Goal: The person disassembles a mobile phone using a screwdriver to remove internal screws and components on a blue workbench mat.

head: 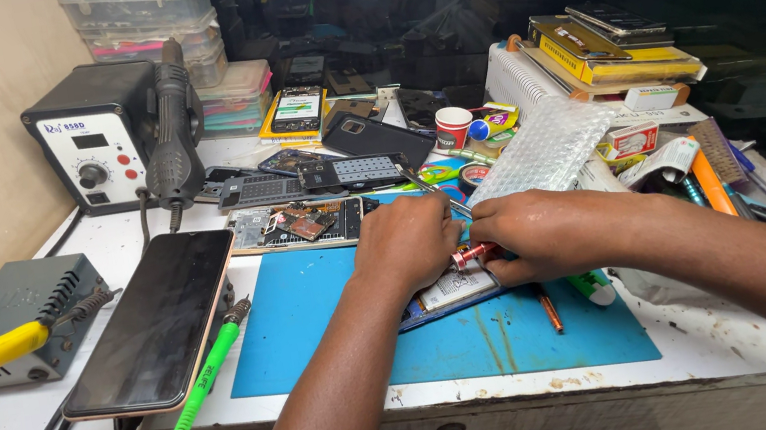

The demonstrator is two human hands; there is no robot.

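While both hands meet over the blue mat [341, 342], the scene reads so:
Left hand [404, 242]: curled, pressing down on the opened phone [455, 290]; whether it pinches the metal tweezers [429, 185] beside it, I cannot tell.
Right hand [548, 233]: grasping a small red-handled screwdriver [472, 254].
Phone: lies flat on the mat, mostly hidden under the hands.
Handling: probably light, thin, stiff and fragile; hold by its edges, not the exposed insides.
Nearby: dark phone [156, 320] left, bubble wrap [550, 145] behind.
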